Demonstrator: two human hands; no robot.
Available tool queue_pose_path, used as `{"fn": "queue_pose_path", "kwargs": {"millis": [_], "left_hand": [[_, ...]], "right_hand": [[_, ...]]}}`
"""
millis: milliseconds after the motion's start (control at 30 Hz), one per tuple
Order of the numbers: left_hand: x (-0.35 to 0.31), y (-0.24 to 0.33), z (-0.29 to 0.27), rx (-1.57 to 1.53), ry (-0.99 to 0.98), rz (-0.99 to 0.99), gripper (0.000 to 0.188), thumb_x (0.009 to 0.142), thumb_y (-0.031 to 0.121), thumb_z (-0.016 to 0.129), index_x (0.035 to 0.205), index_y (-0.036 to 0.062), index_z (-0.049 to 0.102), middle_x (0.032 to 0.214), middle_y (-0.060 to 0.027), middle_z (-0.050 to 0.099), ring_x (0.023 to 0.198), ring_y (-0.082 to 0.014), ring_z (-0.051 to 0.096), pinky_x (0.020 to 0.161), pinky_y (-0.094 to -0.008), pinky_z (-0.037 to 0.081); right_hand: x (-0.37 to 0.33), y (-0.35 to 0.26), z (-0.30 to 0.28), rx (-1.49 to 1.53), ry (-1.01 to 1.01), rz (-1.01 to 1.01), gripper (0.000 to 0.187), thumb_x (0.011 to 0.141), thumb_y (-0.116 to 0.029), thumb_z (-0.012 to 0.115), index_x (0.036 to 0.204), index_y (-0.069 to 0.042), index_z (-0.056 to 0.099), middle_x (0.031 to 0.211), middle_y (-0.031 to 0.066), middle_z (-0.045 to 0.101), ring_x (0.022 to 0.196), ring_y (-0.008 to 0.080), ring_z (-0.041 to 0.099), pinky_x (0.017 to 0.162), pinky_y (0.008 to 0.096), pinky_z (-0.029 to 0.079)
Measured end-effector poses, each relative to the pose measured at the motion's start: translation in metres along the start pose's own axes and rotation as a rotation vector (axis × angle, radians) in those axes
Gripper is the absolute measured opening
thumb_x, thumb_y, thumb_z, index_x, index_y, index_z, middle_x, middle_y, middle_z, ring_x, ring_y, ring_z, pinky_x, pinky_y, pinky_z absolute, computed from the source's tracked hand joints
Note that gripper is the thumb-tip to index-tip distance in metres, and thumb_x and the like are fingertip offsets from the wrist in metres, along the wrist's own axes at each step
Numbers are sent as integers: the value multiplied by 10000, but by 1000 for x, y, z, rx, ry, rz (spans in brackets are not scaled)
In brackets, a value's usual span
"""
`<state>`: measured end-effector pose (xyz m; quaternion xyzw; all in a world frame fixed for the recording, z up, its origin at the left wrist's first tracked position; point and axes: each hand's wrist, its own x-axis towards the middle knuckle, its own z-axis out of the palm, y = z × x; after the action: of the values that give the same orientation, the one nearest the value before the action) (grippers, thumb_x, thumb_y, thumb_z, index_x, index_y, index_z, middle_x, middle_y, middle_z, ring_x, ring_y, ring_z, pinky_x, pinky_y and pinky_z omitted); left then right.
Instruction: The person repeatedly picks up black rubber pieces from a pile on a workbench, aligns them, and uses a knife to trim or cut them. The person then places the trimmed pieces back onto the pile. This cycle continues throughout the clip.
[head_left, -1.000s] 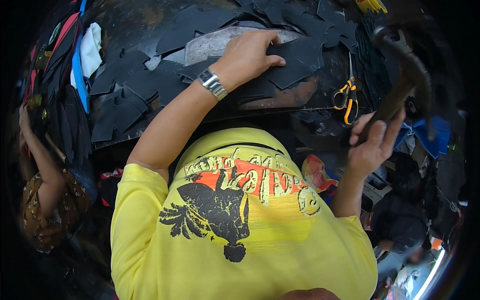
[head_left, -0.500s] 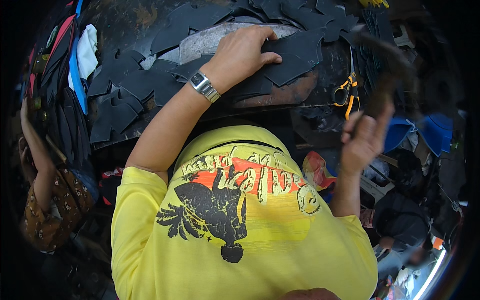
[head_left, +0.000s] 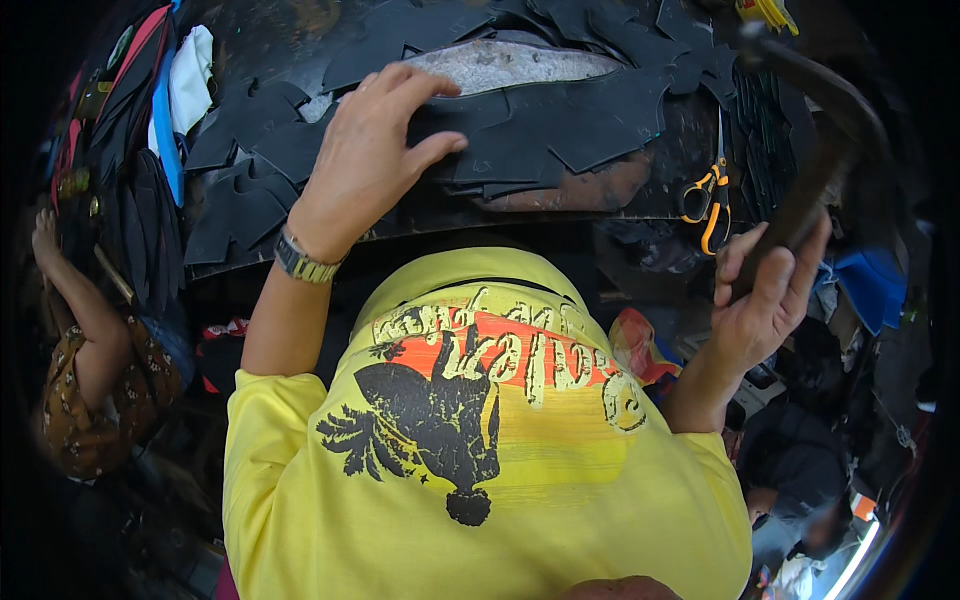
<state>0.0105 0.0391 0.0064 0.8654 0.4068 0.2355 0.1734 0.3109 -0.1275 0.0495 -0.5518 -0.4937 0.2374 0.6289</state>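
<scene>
My left hand [head_left: 375, 150], with a metal watch at its wrist, lies over the left part of the overlapping black cut sheet pieces [head_left: 560, 115]. Its thumb and fingers are apart and hold nothing. Behind the pieces shows a mottled grey slab [head_left: 520, 68], partly covered by them. Raised at the right, my right hand [head_left: 770, 285] is closed round the dark handle of a hammer [head_left: 815, 190]. The hammer's head is up near the far right, above the table edge and somewhat blurred.
Scissors with orange and black handles [head_left: 708, 205] lie at the table's right front edge. A stack of dark pieces [head_left: 760, 125] stands beyond them. Blue plastic [head_left: 865, 290] is at the right. Another person's arm [head_left: 90, 300] and a white cloth [head_left: 190, 80] are at the left.
My left hand has slid left across the black pieces, uncovering more of them. My right hand has moved slightly right and lower, still gripping the hammer.
</scene>
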Motion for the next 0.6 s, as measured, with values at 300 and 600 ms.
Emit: {"fn": "queue_pose_path", "kwargs": {"millis": [300,600], "left_hand": [[-26,-2,11,-52,2,-47,258,859,200,807,1081,82,749,1178,-57,683,1148,-272,616,991,-389,466],[-28,-7,12,-87,2,-42,203,909,147,748,1101,81,737,1216,-53,679,1179,-265,603,1012,-390,449]], "right_hand": [[8,30,30,-453,-351,310,488,1019,-122,652,1495,-82,550,1383,148,662,1163,177,584,964,295,446],[-4,28,62,-586,-544,143,511,1029,-164,647,1516,-87,513,1326,178,699,1088,234,732,894,353,548]]}}
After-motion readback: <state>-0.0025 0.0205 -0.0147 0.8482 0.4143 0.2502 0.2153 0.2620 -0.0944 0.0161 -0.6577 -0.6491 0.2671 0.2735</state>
